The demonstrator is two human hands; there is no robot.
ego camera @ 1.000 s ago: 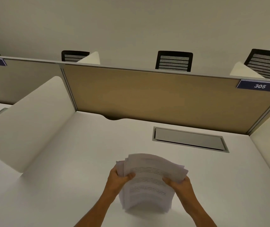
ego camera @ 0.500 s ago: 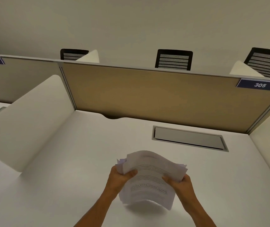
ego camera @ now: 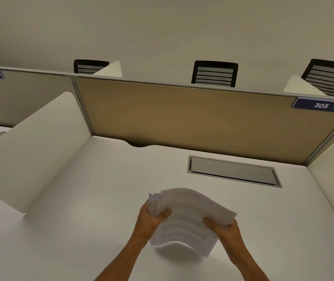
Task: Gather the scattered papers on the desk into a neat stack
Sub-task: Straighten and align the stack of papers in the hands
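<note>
Both hands (ego camera: 190, 222) grip papers (ego camera: 186, 218) above white desk (ego camera: 81, 220), tan partition (ego camera: 182, 116) tagged 305 behind

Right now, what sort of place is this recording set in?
Probably a library or study hall: a white desk walled by dividers, a seat number sign reading 305, and mesh chairs beyond.
</note>
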